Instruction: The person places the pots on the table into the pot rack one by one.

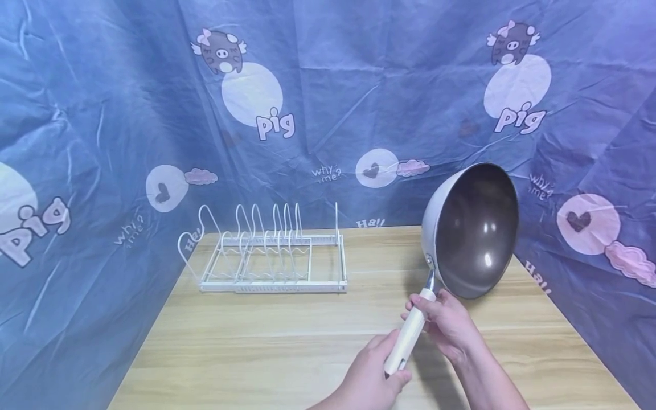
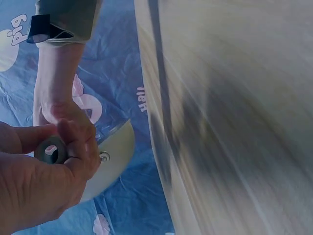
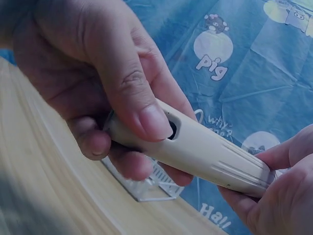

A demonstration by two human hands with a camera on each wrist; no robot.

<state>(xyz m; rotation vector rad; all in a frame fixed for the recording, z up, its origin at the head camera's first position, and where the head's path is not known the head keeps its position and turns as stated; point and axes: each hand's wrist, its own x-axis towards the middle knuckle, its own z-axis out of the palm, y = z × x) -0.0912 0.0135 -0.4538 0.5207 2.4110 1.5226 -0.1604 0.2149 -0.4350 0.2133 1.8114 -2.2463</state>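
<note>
A wok (image 1: 476, 228) with a dark inside and pale outside is held tilted on its side above the right part of the table. Its cream handle (image 1: 408, 336) slants down toward me. My left hand (image 1: 373, 373) grips the handle's end, its thumb beside the hanging hole in the right wrist view. Nearer the bowl, my right hand (image 1: 453, 327) holds the handle with thumb and fingers around it. In the left wrist view, the pale outside of the wok (image 2: 117, 152) and a rivet show behind the hands.
A white wire rack (image 1: 292, 287) with several upright loops stands at the back left of the wooden table (image 1: 266, 341). Blue printed cloth (image 1: 333, 85) hangs behind the table and at both sides.
</note>
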